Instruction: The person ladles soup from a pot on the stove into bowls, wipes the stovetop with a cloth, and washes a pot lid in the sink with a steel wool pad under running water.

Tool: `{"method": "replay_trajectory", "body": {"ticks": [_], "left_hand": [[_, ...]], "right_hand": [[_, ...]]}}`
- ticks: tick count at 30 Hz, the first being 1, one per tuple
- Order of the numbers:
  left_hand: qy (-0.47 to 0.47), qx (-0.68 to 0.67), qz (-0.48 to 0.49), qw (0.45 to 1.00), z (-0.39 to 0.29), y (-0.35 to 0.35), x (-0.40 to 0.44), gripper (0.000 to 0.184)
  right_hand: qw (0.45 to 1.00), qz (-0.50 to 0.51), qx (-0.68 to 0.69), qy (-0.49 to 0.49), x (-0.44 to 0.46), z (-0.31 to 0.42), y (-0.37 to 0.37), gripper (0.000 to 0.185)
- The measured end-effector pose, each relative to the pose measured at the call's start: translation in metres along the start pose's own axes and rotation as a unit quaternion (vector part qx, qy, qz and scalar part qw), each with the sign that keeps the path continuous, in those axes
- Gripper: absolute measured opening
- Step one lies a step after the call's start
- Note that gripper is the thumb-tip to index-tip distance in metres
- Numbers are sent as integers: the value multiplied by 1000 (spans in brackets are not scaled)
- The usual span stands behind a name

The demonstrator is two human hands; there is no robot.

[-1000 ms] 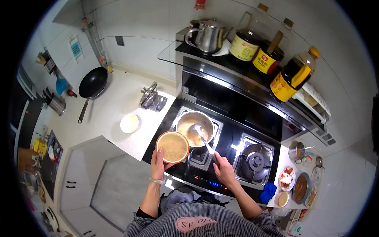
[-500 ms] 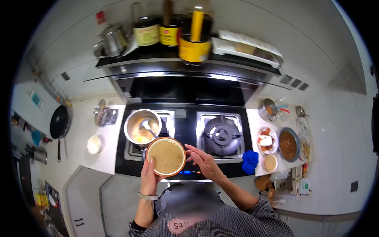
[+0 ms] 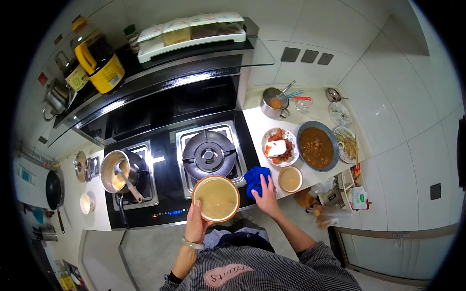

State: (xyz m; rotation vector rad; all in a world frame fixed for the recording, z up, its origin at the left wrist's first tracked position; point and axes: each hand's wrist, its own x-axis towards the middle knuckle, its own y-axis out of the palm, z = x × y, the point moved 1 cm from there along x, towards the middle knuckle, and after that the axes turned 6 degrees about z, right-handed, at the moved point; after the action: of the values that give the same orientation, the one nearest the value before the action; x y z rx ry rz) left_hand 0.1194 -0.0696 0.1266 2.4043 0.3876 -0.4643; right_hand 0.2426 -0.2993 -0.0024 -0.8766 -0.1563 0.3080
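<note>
An orange-rimmed bowl of cloudy soup [image 3: 216, 198] is held in my left hand [image 3: 196, 224], in front of the right burner. My right hand [image 3: 266, 198] touches a crumpled blue cloth [image 3: 257, 180] at the counter's edge, fingers apart; whether it grips the cloth is unclear. Just right of the cloth sits another filled bowl [image 3: 290, 179]. On the left burner stands a pot [image 3: 108, 170] with a ladle [image 3: 131, 187] resting in it.
Behind the second bowl are a plate of red food [image 3: 286, 155], a grey bowl of brown stew [image 3: 317, 146] and a small metal pot [image 3: 274, 110]. The bare burner [image 3: 209, 154] lies mid-stove. A small white bowl [image 3: 87, 203] sits at left.
The view has swung to the right. My left hand has carried the bowl away from the pot. My right hand has let go of the ladle and reached the blue cloth.
</note>
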Motion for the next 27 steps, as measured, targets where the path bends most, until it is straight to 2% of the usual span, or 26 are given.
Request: {"method": "replay_trajectory", "body": {"ticks": [2, 3, 5, 7, 8, 11, 12, 14, 15, 17, 18, 19, 22, 25, 27], "left_hand": [[2, 14, 23, 1000, 15, 10, 11, 48], [6, 27, 45, 999, 19, 17, 15, 49], [16, 18, 33, 999, 30, 32, 23, 49], [-15, 50, 40, 998, 42, 36, 36, 49], [-20, 51, 53, 997, 50, 36, 44, 47], [-37, 48, 71, 996, 73, 40, 65, 45], [-40, 43, 71, 996, 80, 42, 71, 44], [-52, 52, 69, 995, 102, 36, 87, 44], [-61, 61, 67, 994, 113, 32, 95, 44], [-70, 63, 58, 994, 127, 33, 106, 43], [-70, 74, 62, 993, 137, 29, 113, 44], [-70, 84, 65, 992, 150, 23, 121, 44], [-47, 117, 59, 990, 170, 20, 132, 46], [-91, 68, 30, 993, 175, 27, 136, 45], [-26, 156, 58, 986, 198, 12, 148, 44]], "right_hand": [[995, 39, -88, -21, 12, -19, 8, 78], [991, 92, -100, 15, 16, -19, 10, 73], [988, 90, -126, -18, 12, -31, 25, 63], [990, 71, -44, -114, 3, -45, 35, 35], [990, 104, -7, -97, -9, -45, 36, 31], [961, 240, 35, -129, -50, -59, 30, 42], [962, 241, 35, -127, -56, -64, 26, 42], [933, 297, 198, 41, -67, -60, 3, 61], [933, 297, 198, 41, -67, -54, -12, 61], [884, 303, 316, 165, -62, -47, -37, 79], [902, 285, 307, 103, -60, -56, -35, 89], [901, 287, 307, 103, -59, -58, -37, 89], [915, 210, 340, 58, -55, -63, -42, 95], [909, 220, 340, 95, -54, -73, -39, 94], [902, 226, 351, 114, -57, -80, -34, 93]]}}
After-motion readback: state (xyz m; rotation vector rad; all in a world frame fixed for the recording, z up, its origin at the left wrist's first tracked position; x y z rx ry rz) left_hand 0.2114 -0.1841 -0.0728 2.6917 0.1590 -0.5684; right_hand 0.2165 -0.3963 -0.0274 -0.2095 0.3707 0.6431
